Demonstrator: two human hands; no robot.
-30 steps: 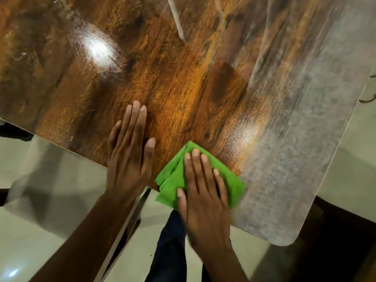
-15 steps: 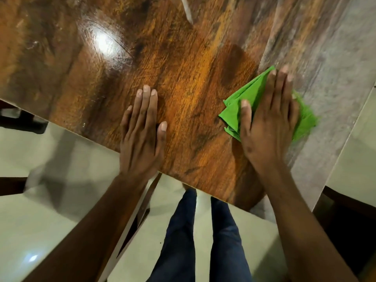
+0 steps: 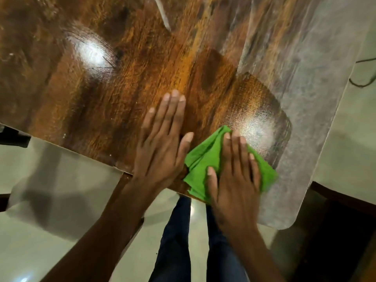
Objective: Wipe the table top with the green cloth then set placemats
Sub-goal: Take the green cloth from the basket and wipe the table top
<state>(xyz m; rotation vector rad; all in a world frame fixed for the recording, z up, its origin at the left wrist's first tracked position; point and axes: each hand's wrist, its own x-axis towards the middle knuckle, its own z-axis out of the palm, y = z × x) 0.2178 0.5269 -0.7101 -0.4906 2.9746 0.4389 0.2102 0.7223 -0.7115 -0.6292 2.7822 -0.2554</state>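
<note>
A glossy brown wooden table top (image 3: 105, 94) fills the upper part of the view. A folded green cloth (image 3: 203, 159) lies at the table's near edge. My right hand (image 3: 236, 176) presses flat on the cloth, fingers together, covering its right half. My left hand (image 3: 162, 143) rests flat on the bare wood just left of the cloth, fingers spread a little, thumb almost touching the cloth. A clear plastic sheet (image 3: 305, 123) covers the table's right side and overhangs its near corner. No placemats are in view.
The table's near edge runs diagonally from the left down to the middle. Below it lie pale floor tiles (image 3: 50, 200) and my legs in dark trousers (image 3: 179, 241). A dark piece of furniture (image 3: 341, 231) stands at the lower right. A black cable (image 3: 362, 84) lies on the floor at the right.
My right hand has pulled the green cloth back from the far right toward the near edge, beside my left hand. The left hand stays flat on the wood.
</note>
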